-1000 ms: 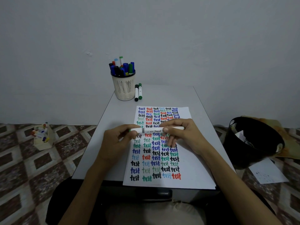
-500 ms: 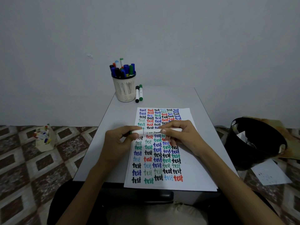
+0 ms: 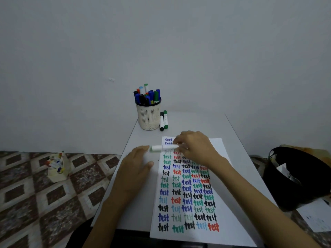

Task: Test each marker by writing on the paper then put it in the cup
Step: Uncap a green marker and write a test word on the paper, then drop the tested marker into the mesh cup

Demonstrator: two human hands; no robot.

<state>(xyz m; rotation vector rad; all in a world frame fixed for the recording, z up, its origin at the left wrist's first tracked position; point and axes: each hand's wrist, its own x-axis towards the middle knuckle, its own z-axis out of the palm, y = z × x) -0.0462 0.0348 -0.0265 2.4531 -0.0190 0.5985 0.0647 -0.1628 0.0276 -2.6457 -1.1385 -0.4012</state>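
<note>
A white marker with a green cap (image 3: 161,148) lies level in the air over the top of the paper (image 3: 232,221). My right hand (image 3: 197,149) pinches its right end. My left hand (image 3: 136,167) lies flat on the table to the left of the paper, fingers relaxed, its fingertips just beside the green cap and holding nothing. The paper is covered with rows of the word "test" in several colours. The cream mesh cup (image 3: 148,117) stands at the table's far left, full of markers.
Two markers, one black-capped and one green-capped (image 3: 163,120), lie next to the cup on the grey table (image 3: 197,122). A black bin (image 3: 290,178) and loose paper (image 3: 317,215) are on the floor at right. A small box of markers (image 3: 57,167) sits on the floor at left.
My left hand has let go of the marker's cap end and dropped flat onto the table. My right hand has carried the capped marker farther up the paper toward the cup.
</note>
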